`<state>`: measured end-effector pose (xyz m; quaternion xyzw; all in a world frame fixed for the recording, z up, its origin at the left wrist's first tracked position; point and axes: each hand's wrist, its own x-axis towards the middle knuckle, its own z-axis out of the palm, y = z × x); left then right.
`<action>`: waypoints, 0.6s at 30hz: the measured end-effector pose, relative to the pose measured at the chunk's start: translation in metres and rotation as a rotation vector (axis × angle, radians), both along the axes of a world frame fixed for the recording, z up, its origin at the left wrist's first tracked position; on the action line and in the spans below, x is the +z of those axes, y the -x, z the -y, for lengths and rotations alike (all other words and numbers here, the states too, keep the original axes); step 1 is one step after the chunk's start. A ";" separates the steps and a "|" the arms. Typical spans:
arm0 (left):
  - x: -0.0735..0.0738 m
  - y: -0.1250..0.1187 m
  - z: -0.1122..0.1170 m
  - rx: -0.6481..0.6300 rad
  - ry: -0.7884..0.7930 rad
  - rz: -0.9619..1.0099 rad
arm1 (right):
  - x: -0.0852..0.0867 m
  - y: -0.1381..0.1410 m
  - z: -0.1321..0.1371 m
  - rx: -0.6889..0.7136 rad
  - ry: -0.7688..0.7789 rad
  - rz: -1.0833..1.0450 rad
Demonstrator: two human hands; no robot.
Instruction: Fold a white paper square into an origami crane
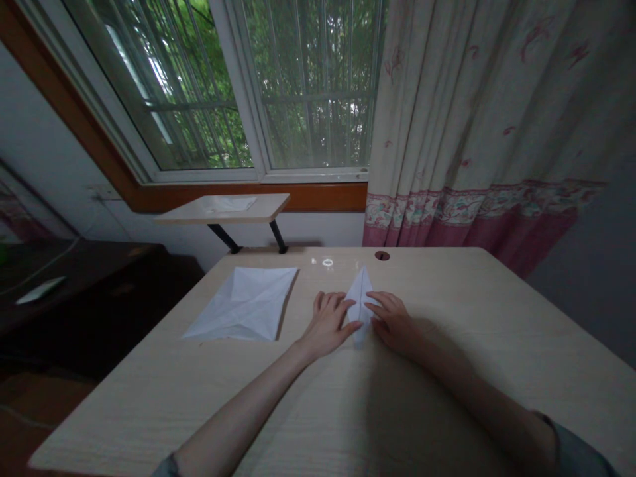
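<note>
A small white folded paper, narrow and pointed away from me, lies on the light wooden table near its middle. My left hand rests flat at its left side, fingers stretched out and fingertips pressing the paper's lower left edge. My right hand lies at the right side, fingers extended with the tips on the paper's lower right edge. Neither hand lifts the paper. A second white sheet, creased with fold lines and opened flat, lies to the left, apart from both hands.
A cable hole sits at the table's far edge. A small raised shelf on black legs stands behind the table under the window. A flowered curtain hangs at the right. A dark cabinet stands to the left.
</note>
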<state>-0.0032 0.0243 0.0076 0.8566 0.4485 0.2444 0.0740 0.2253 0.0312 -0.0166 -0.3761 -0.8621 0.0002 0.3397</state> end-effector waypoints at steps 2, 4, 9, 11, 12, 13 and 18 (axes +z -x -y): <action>0.000 0.000 0.000 -0.003 -0.005 -0.018 | 0.000 0.000 0.000 0.005 -0.008 -0.004; 0.000 0.000 0.001 -0.008 -0.008 -0.036 | -0.001 0.000 0.000 0.011 -0.018 -0.011; 0.002 0.000 0.001 -0.021 -0.024 -0.051 | -0.002 0.001 -0.001 0.010 -0.023 -0.046; 0.001 0.000 0.001 -0.025 -0.028 -0.057 | -0.003 0.001 -0.001 0.006 -0.016 -0.067; 0.001 0.001 0.001 -0.028 -0.029 -0.060 | -0.003 0.001 0.000 0.006 -0.011 -0.078; 0.001 0.001 0.001 -0.029 -0.030 -0.063 | -0.003 0.001 0.000 0.006 -0.006 -0.087; 0.001 0.001 0.001 -0.028 -0.038 -0.064 | -0.002 0.000 0.000 -0.002 0.011 -0.090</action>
